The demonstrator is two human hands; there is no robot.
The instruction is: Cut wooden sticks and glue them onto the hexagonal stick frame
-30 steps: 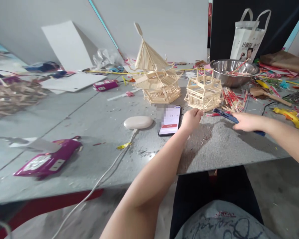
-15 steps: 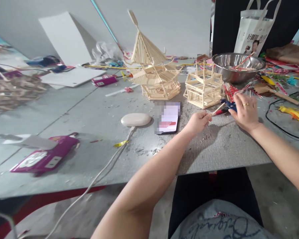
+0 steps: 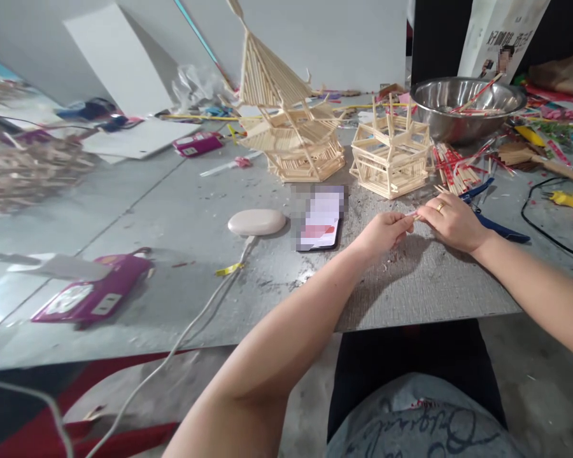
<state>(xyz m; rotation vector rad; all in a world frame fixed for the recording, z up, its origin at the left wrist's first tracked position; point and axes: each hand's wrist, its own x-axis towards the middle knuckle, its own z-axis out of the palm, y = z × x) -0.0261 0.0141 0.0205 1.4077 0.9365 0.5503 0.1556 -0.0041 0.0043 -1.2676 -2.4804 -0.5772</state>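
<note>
Above the near part of the grey table [image 3: 277, 286], the left hand [image 3: 386, 231] pinches a thin wooden stick [image 3: 413, 215] between thumb and curled fingers. The right hand [image 3: 453, 222], palm down, bends its fingers over the stick's other end; whether they clamp it I cannot tell. Both forearms slant inward. Blue-handled pliers [image 3: 503, 229] lie just beside the right wrist.

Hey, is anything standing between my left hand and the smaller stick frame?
Nothing visible stands between your left hand and the smaller stick frame. The phone lies off to the left, and the blue-handled tool beside your right hand.
</note>
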